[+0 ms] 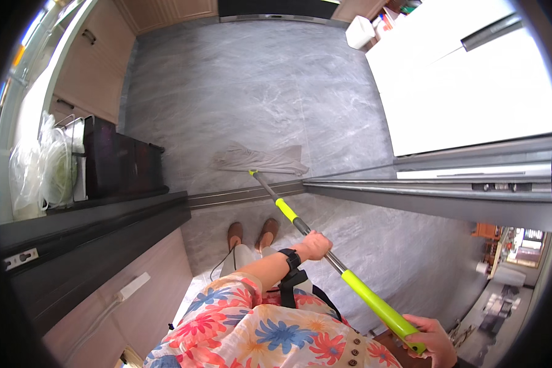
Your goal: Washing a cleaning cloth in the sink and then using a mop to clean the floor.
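Note:
My left hand (pixel 317 244) is wrapped around the metal part of a mop pole (pixel 336 263), a black band on its wrist. Lower right, my right hand (pixel 431 339) grips the end of the pole's lime-green handle (pixel 379 306). The pole slants away from me to a flat mop head with a grey cloth (pixel 260 158) spread on the floor. The cloth lies just beyond the dark sliding-door track (pixel 244 194), bunched on the left and pointed on the right.
Grey marble-look tile (pixel 257 92) covers the floor on both sides of the track. A dark cabinet (pixel 124 163) with plastic bags (pixel 50 165) stands left. Wooden cupboards (pixel 89 69) line the left wall. A sliding-door frame (pixel 432 188) and white appliance-like block (pixel 460 92) are right. My brown shoes (pixel 267 230) stand near the track.

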A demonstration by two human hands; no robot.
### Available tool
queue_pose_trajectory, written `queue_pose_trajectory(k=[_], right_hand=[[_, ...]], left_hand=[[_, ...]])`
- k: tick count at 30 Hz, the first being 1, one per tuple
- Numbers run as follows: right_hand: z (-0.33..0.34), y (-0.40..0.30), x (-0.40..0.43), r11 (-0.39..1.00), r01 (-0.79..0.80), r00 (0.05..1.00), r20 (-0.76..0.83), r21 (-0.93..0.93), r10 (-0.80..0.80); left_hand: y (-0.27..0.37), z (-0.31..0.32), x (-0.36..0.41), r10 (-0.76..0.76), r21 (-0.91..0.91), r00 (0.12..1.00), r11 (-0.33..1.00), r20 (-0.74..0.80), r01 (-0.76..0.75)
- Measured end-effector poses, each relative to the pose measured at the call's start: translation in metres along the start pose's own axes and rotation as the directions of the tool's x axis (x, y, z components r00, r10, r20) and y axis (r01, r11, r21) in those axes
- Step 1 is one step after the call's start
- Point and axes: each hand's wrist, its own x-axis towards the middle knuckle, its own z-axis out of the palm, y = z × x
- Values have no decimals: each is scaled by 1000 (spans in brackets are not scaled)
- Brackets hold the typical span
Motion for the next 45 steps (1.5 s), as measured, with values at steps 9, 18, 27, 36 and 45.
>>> queue_pose_trajectory(k=[9, 18, 27, 36, 45], right_hand=[[91, -128, 210, 882, 445, 849, 385, -154, -362], [390, -321, 321, 604, 736, 650, 567, -306, -506], [258, -172, 329, 546, 668, 744, 454, -506, -490], [33, 10, 236, 614, 468, 884, 336, -635, -326], [-134, 85, 149, 652, 357, 925, 349, -669, -148]], left_hand=[[-127, -61, -96, -569, -311, 459, 794, -682, 522], [-133, 46, -247, -796, -559, 251, 575, -551, 597], [-143, 45, -224, -730, -564, 344, 678, -591, 470], [-90, 20, -87, -586, -317, 571, 803, -575, 505], [23, 115, 28, -422, -200, 647, 899, -635, 390]])
